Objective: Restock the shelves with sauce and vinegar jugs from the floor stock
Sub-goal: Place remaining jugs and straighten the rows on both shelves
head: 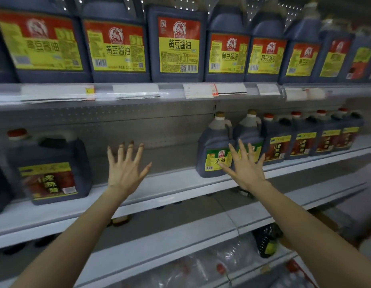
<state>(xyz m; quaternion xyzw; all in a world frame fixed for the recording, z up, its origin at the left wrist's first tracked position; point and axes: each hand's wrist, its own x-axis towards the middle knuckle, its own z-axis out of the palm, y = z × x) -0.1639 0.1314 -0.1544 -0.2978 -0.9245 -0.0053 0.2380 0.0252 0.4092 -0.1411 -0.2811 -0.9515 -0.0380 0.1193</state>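
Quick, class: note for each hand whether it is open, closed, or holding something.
Left hand: open, fingers spread, holding nothing.
Right hand: open, fingers spread before the green-labelled jug, gripping nothing.

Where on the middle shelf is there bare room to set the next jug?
Bare shelf lies between the lone red-capped jug on the left and the green-label jug; the left hand hovers before it. Right of that the jugs stand packed, and the top row is full.
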